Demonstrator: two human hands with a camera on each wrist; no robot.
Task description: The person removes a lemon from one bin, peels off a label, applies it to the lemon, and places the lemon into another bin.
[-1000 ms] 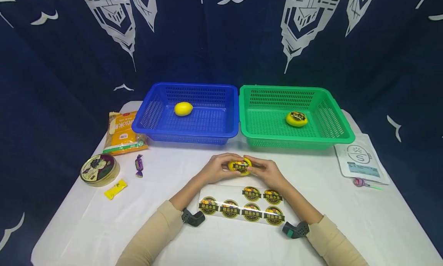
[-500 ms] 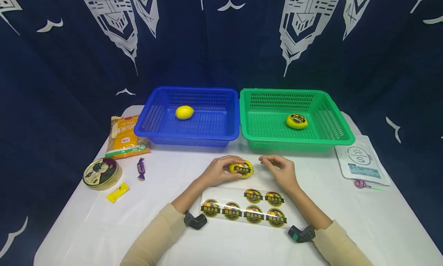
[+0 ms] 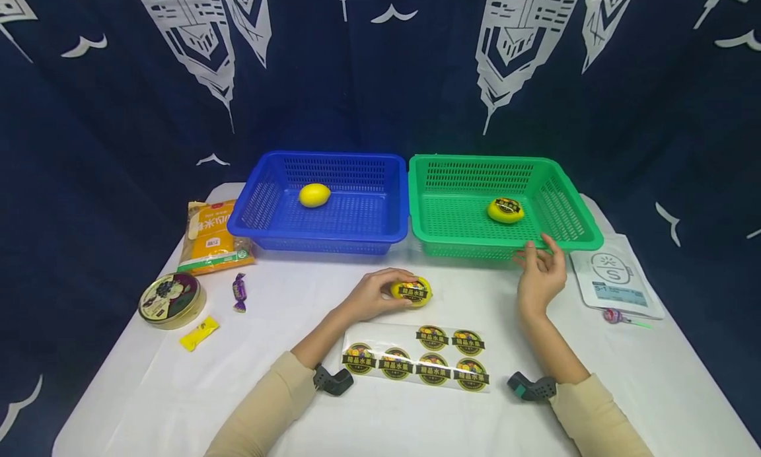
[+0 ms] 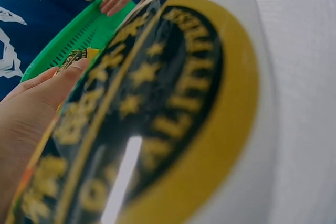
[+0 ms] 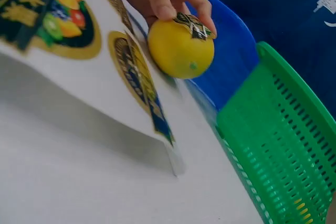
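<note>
- Your left hand [image 3: 374, 293] curls its fingers round the yellow stickered lemon [image 3: 411, 292], resting on the white cloth surface [image 3: 285, 404], long axis left-right.
- Your right hand [image 3: 540, 275], fingers relaxed and holding nothing, hovers well right of it, at the green plastic basket [image 3: 475, 244] rim.
- Dark patterned curtain [image 3: 368, 67] behind.

- Head view: bright, even light from overhead. White table [image 3: 380, 417] slightly washed out; shadows under the baskets [image 3: 410, 249] soft and short.
- Dark curtain [image 3: 89, 146] stays legible, with mild bending toward the frame edges.
- Left wrist view: sticker sheet [image 4: 157, 114] fills the frame, badly out of focus, with a white glare streak down its gloss.
- Right wrist view: motion blur on near stickers [image 5: 47, 17]; lemon [image 5: 181, 48] moderately sharp.
</note>
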